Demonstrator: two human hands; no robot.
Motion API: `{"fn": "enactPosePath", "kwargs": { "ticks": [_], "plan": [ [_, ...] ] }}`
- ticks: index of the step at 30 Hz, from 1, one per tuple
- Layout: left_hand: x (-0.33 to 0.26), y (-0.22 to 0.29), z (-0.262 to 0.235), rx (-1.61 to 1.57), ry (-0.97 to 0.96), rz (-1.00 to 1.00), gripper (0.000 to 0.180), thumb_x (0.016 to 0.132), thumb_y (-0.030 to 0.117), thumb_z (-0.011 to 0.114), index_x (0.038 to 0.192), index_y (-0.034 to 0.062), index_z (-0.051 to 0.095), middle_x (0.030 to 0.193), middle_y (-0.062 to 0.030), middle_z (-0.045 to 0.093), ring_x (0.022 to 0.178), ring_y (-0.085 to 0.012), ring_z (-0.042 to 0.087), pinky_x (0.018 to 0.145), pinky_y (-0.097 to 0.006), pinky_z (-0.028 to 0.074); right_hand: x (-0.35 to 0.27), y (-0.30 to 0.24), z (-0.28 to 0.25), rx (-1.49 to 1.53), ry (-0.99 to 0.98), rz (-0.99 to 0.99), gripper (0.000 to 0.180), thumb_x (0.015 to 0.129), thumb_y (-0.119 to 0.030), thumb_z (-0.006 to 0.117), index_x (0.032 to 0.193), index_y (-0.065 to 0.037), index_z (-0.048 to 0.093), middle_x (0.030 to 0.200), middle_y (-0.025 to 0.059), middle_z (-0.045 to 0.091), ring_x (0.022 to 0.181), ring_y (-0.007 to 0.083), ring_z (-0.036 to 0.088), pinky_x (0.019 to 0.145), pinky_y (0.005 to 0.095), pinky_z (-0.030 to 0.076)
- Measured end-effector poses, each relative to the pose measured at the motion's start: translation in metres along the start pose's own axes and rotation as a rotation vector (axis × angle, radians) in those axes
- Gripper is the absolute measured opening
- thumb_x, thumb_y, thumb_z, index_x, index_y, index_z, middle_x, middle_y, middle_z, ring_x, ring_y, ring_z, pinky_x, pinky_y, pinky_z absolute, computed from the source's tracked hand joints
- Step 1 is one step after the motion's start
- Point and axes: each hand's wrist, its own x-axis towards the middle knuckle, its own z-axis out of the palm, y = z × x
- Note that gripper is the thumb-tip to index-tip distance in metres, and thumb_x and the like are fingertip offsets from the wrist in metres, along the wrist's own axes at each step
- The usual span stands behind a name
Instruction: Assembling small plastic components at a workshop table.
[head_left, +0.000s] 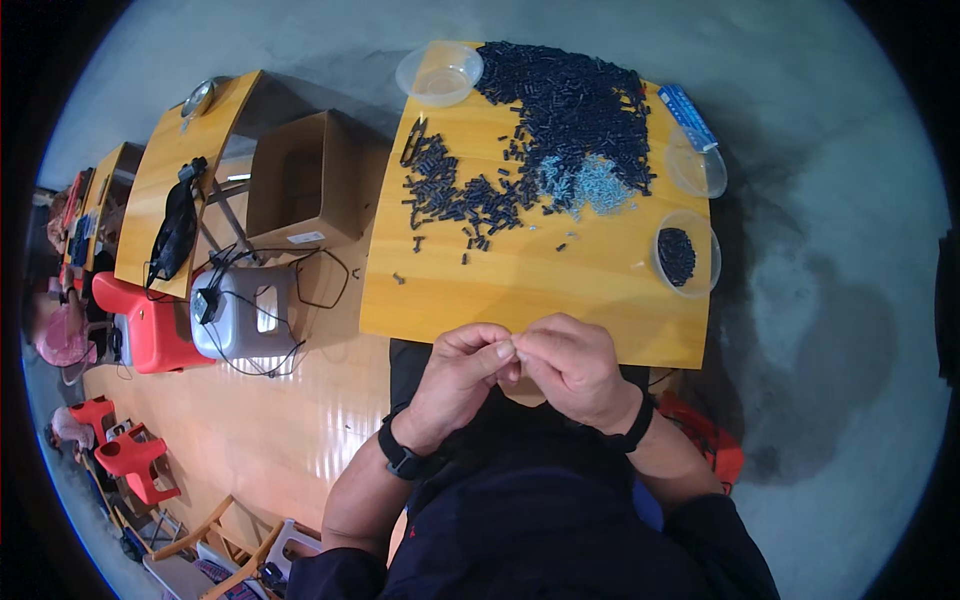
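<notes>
My left hand (468, 372) and my right hand (575, 365) meet fingertip to fingertip over the near edge of the wooden table (440, 295). Both are closed in a pinch, and whatever lies between the fingers is too small or hidden to name. Ahead of them is a large heap of small black cylindrical pieces (575, 100). A pile of small light-blue pieces (600, 185) lies against its near side. Looser black pieces (440, 185) spread to the left, beside dark snips (412, 140). To the right, a clear round tub (664, 268) holds more black pieces.
A clear bowl (440, 75) stands at the far left corner. Along the right edge are a clear lid (695, 165) and a blue box (687, 115). A cardboard box (310, 180), a grey stool (240, 310) with cables and red stools (150, 325) stand left of the table.
</notes>
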Motion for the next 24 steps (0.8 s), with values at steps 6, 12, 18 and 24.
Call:
{"fn": "enactPosePath", "kwargs": {
  "ticks": [6, 12, 18, 24],
  "plan": [
    [0.000, 0.021, -0.019, 0.179, -0.167, -0.133, 0.011, 0.088, 0.007, 0.063, 0.095, -0.0015, 0.066, 0.080, -0.0067, 0.066, 0.069, -0.0121, 0.062, 0.064, -0.024, 0.050, -0.008, 0.002, 0.000, 0.058, -0.083, -0.050, 0.017, 0.075, 0.008, 0.065, 0.089, -0.001, 0.065, 0.081, 0.0090, 0.061, 0.064, 0.0203, 0.063, 0.054, 0.0288, 0.049],
    [0.002, 0.030, -0.013, 0.417, -0.144, -0.207, 0.010, 0.088, 0.006, 0.064, 0.094, -0.0012, 0.067, 0.079, -0.0061, 0.067, 0.067, -0.0114, 0.063, 0.063, -0.024, 0.052, -0.005, 0.018, -0.009, 0.158, -0.158, 0.076, 0.010, 0.080, -0.002, 0.063, 0.090, -0.003, 0.065, 0.072, 0.0091, 0.060, 0.064, 0.0250, 0.063, 0.056, 0.0328, 0.049],
    [0.005, 0.015, -0.009, 0.399, -0.063, -0.053, 0.008, 0.087, 0.004, 0.064, 0.092, -0.0021, 0.066, 0.079, -0.0070, 0.067, 0.069, -0.0125, 0.065, 0.066, -0.025, 0.055, -0.001, 0.132, -0.018, -0.411, 0.028, 0.293, 0.013, 0.082, -0.010, 0.058, 0.093, -0.004, 0.063, 0.081, 0.0165, 0.062, 0.074, 0.0355, 0.061, 0.066, 0.0423, 0.049],
    [0.002, 0.014, -0.015, 0.402, -0.030, -0.025, 0.010, 0.087, 0.004, 0.064, 0.094, -0.0031, 0.065, 0.081, -0.0075, 0.067, 0.069, -0.0128, 0.065, 0.066, -0.025, 0.055, 0.014, 0.150, -0.023, -0.578, -0.121, 0.335, 0.017, 0.084, -0.015, 0.057, 0.097, -0.005, 0.062, 0.086, 0.0166, 0.061, 0.079, 0.0364, 0.060, 0.070, 0.0459, 0.048]
  ]
}}
